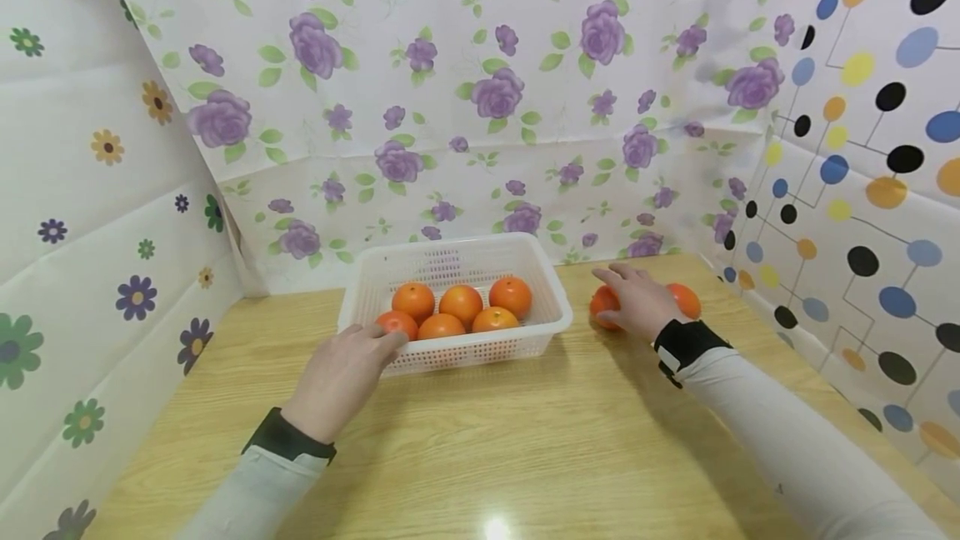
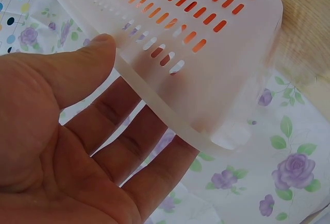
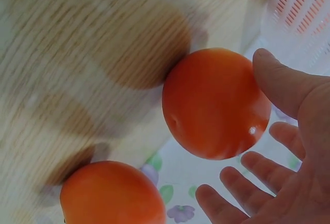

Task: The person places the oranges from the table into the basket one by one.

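My left hand (image 1: 341, 373) grips the near left corner of a white plastic basket (image 1: 457, 250). In the left wrist view the thumb lies at the rim (image 2: 154, 103) and the fingers pass behind the wall. Several glossy orange-red tomatoes (image 1: 461, 304) sit inside the basket. Right of it, my right hand (image 1: 637, 300) reaches over a tomato (image 3: 216, 105) on the table. The right thumb tip is at that tomato's edge, while the other fingers are spread beside it. Another tomato (image 1: 684, 300) lies just to the right, partly hidden by the hand in the head view.
The wooden table (image 1: 465, 440) runs up to a floral sheet (image 1: 450, 107) at the back. A sheet with flowers (image 1: 112, 232) hangs at the left, and one with coloured dots (image 1: 862, 190) closes off the right side.
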`<state>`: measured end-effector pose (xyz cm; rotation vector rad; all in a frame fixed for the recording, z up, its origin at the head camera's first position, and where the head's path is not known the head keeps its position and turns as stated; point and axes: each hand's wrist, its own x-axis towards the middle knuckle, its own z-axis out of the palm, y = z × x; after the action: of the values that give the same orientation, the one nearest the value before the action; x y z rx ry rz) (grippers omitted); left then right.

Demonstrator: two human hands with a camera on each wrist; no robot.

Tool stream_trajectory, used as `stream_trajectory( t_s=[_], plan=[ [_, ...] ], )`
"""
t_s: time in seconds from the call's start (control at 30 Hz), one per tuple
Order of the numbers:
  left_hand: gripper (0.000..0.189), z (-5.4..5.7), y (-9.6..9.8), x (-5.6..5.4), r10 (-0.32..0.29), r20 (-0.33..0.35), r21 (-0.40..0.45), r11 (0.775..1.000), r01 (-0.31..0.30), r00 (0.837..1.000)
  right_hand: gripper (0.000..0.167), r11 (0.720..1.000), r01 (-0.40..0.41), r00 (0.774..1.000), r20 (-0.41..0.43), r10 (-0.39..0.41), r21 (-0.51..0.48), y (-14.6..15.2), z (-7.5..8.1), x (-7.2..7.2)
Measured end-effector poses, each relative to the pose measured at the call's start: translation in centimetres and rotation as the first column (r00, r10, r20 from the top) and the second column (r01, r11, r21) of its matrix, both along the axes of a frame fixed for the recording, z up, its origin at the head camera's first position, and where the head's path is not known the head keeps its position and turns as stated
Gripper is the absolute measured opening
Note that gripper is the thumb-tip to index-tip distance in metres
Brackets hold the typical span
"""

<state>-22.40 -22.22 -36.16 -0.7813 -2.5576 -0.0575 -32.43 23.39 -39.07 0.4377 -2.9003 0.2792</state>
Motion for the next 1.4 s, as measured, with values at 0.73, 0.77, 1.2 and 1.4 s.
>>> stream_trajectory(
  t_s=[0.73, 0.77, 1.2, 1.4],
  plan=[
    [0.029, 0.0, 0.0, 0.0, 0.01, 0.013, -0.005, 1.0, -0.01, 1.0, 0.081, 1.0, 0.01, 1.0, -0.001, -0.01, 0.018, -0.3, -2.1, -1.4],
    [0.029, 0.0, 0.0, 0.0, 0.01, 0.013, -0.006, 1.0, -0.01, 1.0, 0.081, 1.0, 0.011, 1.0, -0.001, -0.011, 0.019, -0.3, -2.1, -1.4],
    [0.029, -0.2, -0.1, -0.1, 0.02, 0.027, -0.005, 1.0, -0.02, 0.999, 0.081, 0.999, 0.026, 0.999, 0.026, -0.027, 0.034, -0.3, -2.4, -1.3],
    [0.028, -0.2, -0.1, 0.0, 0.006, 0.009, 0.001, 1.0, -0.006, 1.0, 0.079, 0.998, 0.046, 0.999, 0.025, -0.047, 0.044, -0.2, -3.0, -1.5]
  ],
)
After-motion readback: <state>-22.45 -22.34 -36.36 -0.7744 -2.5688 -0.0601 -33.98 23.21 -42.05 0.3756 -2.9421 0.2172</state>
